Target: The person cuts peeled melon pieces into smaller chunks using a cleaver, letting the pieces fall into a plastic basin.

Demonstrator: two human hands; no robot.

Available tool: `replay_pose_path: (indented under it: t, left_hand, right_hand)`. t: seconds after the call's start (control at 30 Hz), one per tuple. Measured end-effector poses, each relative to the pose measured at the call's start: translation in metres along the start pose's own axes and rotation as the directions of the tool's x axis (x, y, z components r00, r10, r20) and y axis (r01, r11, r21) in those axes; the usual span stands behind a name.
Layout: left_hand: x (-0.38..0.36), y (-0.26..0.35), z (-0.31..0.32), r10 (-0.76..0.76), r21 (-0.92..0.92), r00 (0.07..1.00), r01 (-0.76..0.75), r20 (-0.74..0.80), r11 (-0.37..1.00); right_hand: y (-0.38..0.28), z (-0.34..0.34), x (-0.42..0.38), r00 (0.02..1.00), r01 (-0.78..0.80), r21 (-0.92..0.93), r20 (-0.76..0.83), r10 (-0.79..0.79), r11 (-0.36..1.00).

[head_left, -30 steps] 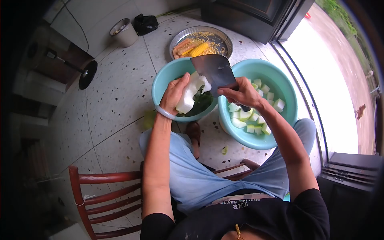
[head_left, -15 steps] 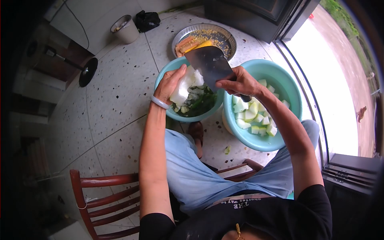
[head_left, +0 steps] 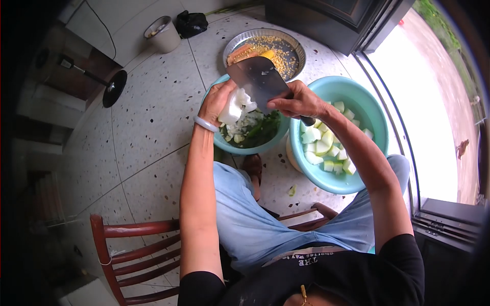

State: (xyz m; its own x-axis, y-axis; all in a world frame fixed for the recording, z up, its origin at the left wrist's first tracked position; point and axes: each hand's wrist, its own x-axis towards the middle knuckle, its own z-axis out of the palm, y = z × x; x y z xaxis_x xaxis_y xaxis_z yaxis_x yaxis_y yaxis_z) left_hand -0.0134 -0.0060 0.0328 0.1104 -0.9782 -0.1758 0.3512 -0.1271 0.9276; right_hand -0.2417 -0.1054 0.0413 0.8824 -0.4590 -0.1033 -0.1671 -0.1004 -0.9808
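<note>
In the head view my left hand (head_left: 218, 104), a pale bangle on its wrist, grips a chunk of white-fleshed melon (head_left: 234, 109) with a ragged, pithy side. My right hand (head_left: 298, 101) is wrapped round the handle of a broad cleaver (head_left: 259, 79). The blade reaches left past the melon, its far corner overlapping my left fingers in this view. Below them, a turquoise basin (head_left: 246, 151) holds green peel and white pithy scraps. To the right, a second turquoise basin (head_left: 375, 109) contains pale melon pieces (head_left: 321, 145), several with green edges.
Ahead lies a round metal tray (head_left: 301, 51) with corn kernels and cobs. A small bin (head_left: 163, 35) and a black bag (head_left: 192, 24) stand by the wall. A red wooden chair (head_left: 140, 229) is at lower left, an open doorway (head_left: 423, 102) at right.
The cleaver has shifted slightly left and down relative to the basins, uncovering more of the tray. The melon chunk has turned a little in my left hand, and the whole view has moved slightly.
</note>
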Motion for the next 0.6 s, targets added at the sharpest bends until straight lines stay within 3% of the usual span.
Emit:
replay_pose_path:
  t: [0.1,0.33,0.43,0.5,0.6]
  left_hand:
    - [0.008,-0.005,-0.004,0.024,-0.018,1.000,-0.023,0.018,1.000]
    - [0.019,-0.009,-0.004,0.078,-0.106,0.997,-0.078,-0.003,0.991]
    - [0.028,-0.013,-0.010,-0.002,-0.008,0.998,0.002,-0.065,1.000]
    - [0.033,-0.016,-0.016,0.088,0.038,0.984,-0.083,-0.153,0.996]
    - [0.042,-0.020,-0.024,0.230,0.091,0.931,-0.212,-0.284,0.973]
  right_hand:
    - [0.004,0.000,0.005,0.999,0.010,0.063,0.052,-0.013,0.998]
    - [-0.007,0.009,0.014,1.000,0.017,0.068,-0.024,-0.016,0.998]
    - [-0.008,0.009,0.017,1.000,0.028,0.065,-0.013,-0.027,0.997]
    - [-0.011,0.009,0.018,0.999,0.031,0.076,0.023,-0.033,0.997]
    - [-0.002,0.009,0.018,0.998,0.049,0.074,-0.051,-0.046,0.996]
